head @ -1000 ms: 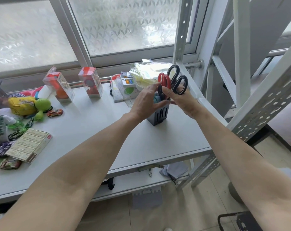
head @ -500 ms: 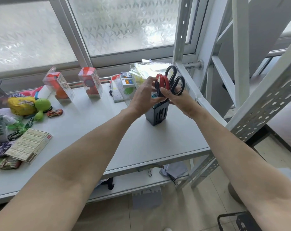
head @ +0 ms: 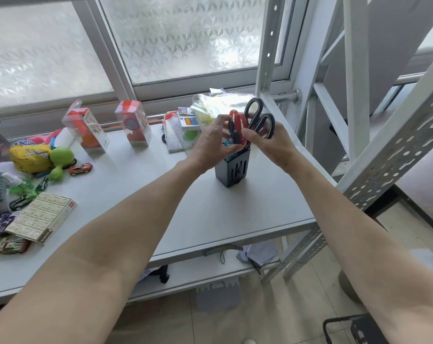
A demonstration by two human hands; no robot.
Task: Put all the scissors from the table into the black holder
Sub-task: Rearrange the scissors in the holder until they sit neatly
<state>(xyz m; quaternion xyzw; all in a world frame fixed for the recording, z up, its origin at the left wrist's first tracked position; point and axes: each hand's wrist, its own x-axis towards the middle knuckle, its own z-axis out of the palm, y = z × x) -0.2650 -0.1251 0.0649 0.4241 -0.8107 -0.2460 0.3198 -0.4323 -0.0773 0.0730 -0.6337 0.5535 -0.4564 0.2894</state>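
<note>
Two scissors (head: 256, 117), one holder (head: 232, 171)

The white table (head: 161, 207) carries the black holder (head: 232, 170), 2 clear boxes (head: 133, 122), a toy car (head: 80, 168).

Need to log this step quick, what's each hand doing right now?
Left hand: fingers curled around the red-handled scissors above the black holder.
Right hand: holding the black-handled scissors, thumb pressed against the handles.
</note>
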